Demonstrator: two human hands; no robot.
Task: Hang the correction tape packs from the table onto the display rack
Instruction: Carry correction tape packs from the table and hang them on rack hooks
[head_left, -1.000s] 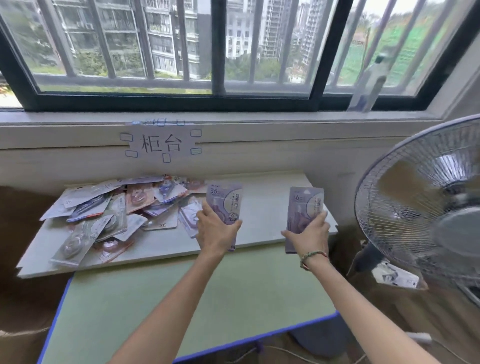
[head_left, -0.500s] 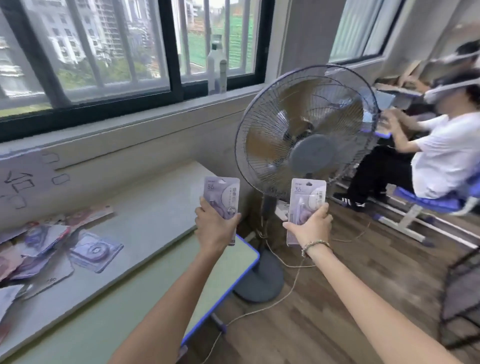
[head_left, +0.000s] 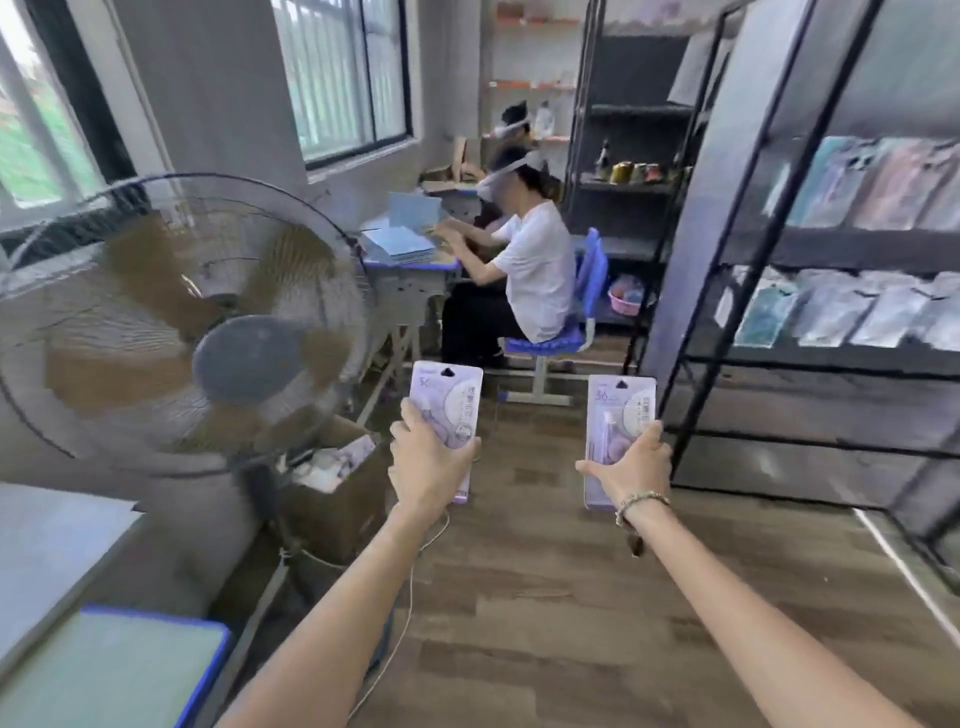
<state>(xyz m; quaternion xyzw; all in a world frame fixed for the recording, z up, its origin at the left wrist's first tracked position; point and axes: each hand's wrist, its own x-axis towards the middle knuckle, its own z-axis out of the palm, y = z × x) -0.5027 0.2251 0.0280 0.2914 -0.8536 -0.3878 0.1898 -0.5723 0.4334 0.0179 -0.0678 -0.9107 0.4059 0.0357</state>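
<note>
Lilac pack (head_left: 448, 410) gripped upright in left hand (head_left: 427, 464), its twin (head_left: 618, 423) in right hand (head_left: 629, 465), hang-holes topmost, ready for the rack (head_left: 810, 249) ahead-right

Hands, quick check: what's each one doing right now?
Left hand: fingers grip a purple correction tape pack, upright.
Right hand: fingers grip a second pack, upright.

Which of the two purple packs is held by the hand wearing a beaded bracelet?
The pack on the right, gripped by the right hand; its wrist carries the bracelet. The left hand, with a bare wrist, holds the other pack.
</note>
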